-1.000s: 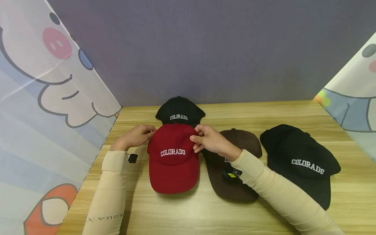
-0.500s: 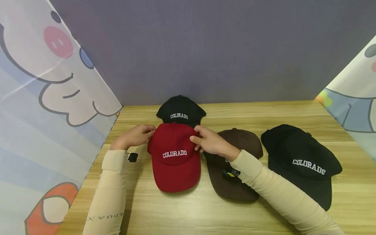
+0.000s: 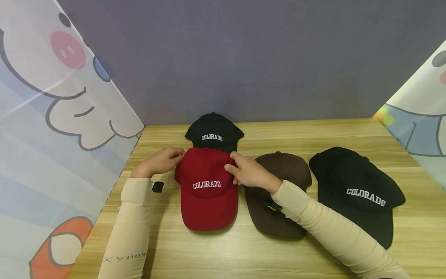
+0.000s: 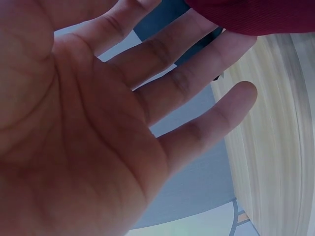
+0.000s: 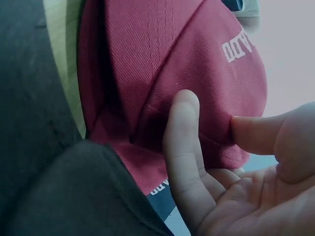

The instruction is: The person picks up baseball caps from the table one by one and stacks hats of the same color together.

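A red baseball cap [image 3: 210, 209] with white COLORADO lettering faces me at the left-middle of the table, brim toward me. My left hand [image 3: 162, 161] holds its left rear edge; in the left wrist view the palm shows, the middle and ring fingertips reach the red fabric, and the little finger stands apart. My right hand [image 3: 252, 170] pinches the right side of the crown between thumb and fingers, as the right wrist view shows. Directly behind lies a black cap [image 3: 211, 128], its brim partly covered by the red one. Under my right forearm lies a dark brown cap [image 3: 275, 223].
Another black cap [image 3: 352, 182] lies at the right, turned slantwise. The wood-grain table [image 3: 195, 255] ends at a grey back wall [image 3: 244, 58], with cartoon-printed panels [image 3: 69, 116] at the sides. My sleeves are beige, and a small dark device [image 3: 158, 187] sits at the left wrist.
The red cap's front has swung slightly to the right and straightened. My right thumb and fingers have shifted a little on the crown's side; the left hand has stayed put.
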Motion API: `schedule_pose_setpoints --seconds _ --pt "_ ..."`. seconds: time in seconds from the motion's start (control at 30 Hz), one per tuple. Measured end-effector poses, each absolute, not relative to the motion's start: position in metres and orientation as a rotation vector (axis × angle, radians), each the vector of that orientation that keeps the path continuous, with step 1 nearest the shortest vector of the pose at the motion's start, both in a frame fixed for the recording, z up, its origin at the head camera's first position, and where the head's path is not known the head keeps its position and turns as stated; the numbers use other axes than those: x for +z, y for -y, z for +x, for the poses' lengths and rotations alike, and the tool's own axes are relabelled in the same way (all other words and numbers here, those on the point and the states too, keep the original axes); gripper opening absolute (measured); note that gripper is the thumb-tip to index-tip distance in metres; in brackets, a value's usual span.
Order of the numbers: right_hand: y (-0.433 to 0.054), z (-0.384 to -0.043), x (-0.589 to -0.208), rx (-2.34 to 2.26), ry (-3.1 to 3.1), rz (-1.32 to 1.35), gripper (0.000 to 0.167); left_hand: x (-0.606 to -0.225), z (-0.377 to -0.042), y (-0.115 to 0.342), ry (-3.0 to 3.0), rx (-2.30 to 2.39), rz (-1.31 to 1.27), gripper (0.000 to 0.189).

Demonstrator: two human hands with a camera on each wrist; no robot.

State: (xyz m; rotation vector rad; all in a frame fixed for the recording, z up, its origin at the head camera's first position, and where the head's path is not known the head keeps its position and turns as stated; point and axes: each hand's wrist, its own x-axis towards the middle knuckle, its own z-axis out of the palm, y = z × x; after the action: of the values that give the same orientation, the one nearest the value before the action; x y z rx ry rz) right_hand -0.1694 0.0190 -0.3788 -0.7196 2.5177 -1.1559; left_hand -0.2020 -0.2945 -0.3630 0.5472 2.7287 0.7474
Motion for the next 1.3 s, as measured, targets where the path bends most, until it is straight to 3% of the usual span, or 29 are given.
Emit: schedule_pose_setpoints --seconds 0.47,0.77,0.97,1.3 --pt "-0.015 -0.172 -0.381 -1.103 -2.511 -0.661 0.014 -0.361 -0.198 0.307 -2.583 0.902 0.611 0.027" --pt "-0.014 -0.172 -0.383 -1.107 -2.497 -0.660 0.014 -0.356 -0.195 0.308 -2.569 0.812 0.541 0.005" --pt "-0.014 -0.172 -0.382 -1.062 -2.523 -0.660 0.014 -0.354 -0.193 0.309 -2.524 0.770 0.490 0.027" --pt "-0.011 -0.172 -0.386 -0.992 -2.544 -0.675 0.024 -0.359 -0.195 0.306 -2.504 0.721 0.428 0.024"
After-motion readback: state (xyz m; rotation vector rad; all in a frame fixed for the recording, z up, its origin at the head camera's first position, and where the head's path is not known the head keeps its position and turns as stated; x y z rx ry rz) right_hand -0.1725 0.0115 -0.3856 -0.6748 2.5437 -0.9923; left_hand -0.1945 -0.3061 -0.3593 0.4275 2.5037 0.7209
